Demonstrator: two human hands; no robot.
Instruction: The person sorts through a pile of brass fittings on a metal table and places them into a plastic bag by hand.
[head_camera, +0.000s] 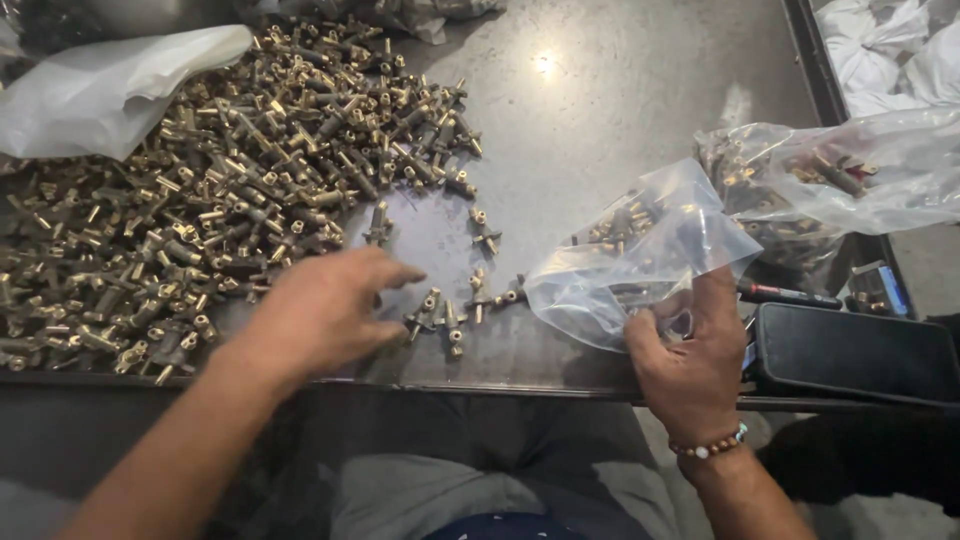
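Reaching across the lower middle of the frame, the left hand (325, 310) has its fingers spread loosely over a few loose brass fittings (440, 318) on the grey metal table (590, 120). The right hand (690, 365), lower right, pinches the edge of a clear plastic bag (640, 255) partly filled with fittings. A large heap of brass fittings (200, 200) fills the upper left. A second filled bag (830, 180) lies at right, above a dark phone (860, 350).
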